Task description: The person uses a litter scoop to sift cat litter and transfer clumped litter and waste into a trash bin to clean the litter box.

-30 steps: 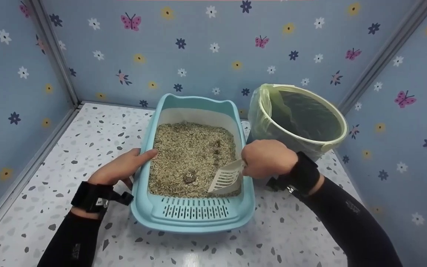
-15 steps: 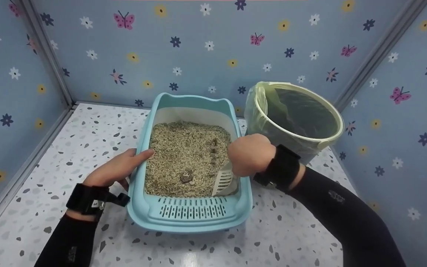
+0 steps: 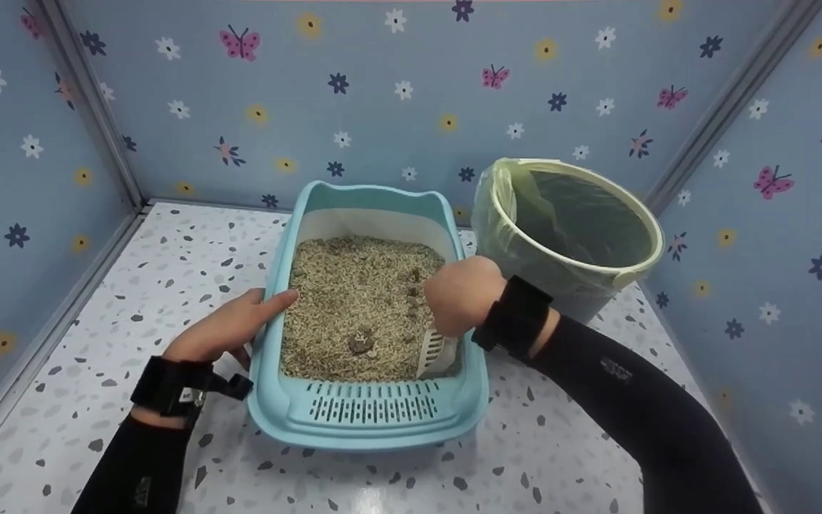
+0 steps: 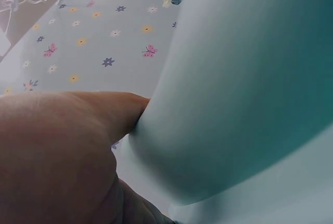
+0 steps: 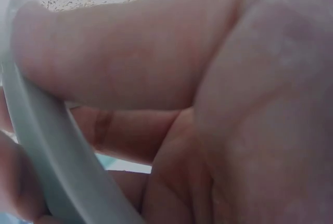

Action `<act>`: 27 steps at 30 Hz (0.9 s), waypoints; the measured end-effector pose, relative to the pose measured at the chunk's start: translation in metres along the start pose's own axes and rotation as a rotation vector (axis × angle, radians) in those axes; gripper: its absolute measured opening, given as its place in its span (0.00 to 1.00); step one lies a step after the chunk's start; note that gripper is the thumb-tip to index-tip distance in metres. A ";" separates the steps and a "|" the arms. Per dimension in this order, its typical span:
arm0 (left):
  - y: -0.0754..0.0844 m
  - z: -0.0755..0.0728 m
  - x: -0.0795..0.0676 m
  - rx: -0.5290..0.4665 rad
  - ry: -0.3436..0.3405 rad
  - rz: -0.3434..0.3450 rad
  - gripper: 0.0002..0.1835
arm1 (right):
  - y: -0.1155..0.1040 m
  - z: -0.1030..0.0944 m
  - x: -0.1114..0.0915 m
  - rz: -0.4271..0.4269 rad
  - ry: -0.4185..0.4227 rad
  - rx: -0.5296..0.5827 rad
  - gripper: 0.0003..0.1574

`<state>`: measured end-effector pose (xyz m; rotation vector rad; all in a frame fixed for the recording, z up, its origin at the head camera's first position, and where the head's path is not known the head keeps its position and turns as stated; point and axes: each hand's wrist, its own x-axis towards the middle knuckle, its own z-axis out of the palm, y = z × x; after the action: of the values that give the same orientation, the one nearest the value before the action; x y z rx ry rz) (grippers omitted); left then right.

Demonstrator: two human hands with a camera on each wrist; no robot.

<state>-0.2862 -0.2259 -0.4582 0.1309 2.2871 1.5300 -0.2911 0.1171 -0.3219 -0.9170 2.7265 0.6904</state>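
A light-blue litter box [image 3: 368, 434] holds tan granular litter [image 3: 347, 285]. My left hand [image 3: 229, 328] grips its left rim, thumb over the top; the left wrist view shows that thumb [image 4: 117, 112] against the blue wall [image 4: 223, 99]. Over the box's right side, my right hand [image 3: 462, 294] holds a pale slotted litter scoop [image 3: 431, 353], its blade down in the front right corner of the litter. Seen from the right wrist, thumb and fingers wrap round the scoop's handle [image 5: 57, 151]. A dark clump [image 3: 361, 341] lies near the front, and smaller dark bits [image 3: 413, 291] lie along the right.
Right behind my right hand stands a bin [image 3: 574, 268] with a translucent yellow-green liner over its rim. Flower-patterned panels [image 3: 382, 93] enclose the back and both sides. The box rests on a white speckled surface [image 3: 190, 264].
My right hand has moved left over the box. The scoop has turned so that its slotted face looks narrower and steeper. My left hand keeps its place on the rim.
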 end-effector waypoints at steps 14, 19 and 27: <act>-0.003 0.000 0.000 -0.008 0.005 -0.009 0.46 | 0.002 0.030 0.014 0.014 -0.061 0.207 0.30; -0.004 0.000 0.000 -0.005 0.001 -0.001 0.46 | -0.003 0.044 0.023 -0.003 -0.121 0.358 0.22; -0.003 0.000 0.001 0.006 0.000 -0.003 0.46 | -0.013 0.061 0.037 -0.019 -0.143 0.525 0.24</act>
<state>-0.2863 -0.2266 -0.4615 0.1289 2.2907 1.5213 -0.3111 0.1172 -0.3916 -0.7293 2.5652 0.0189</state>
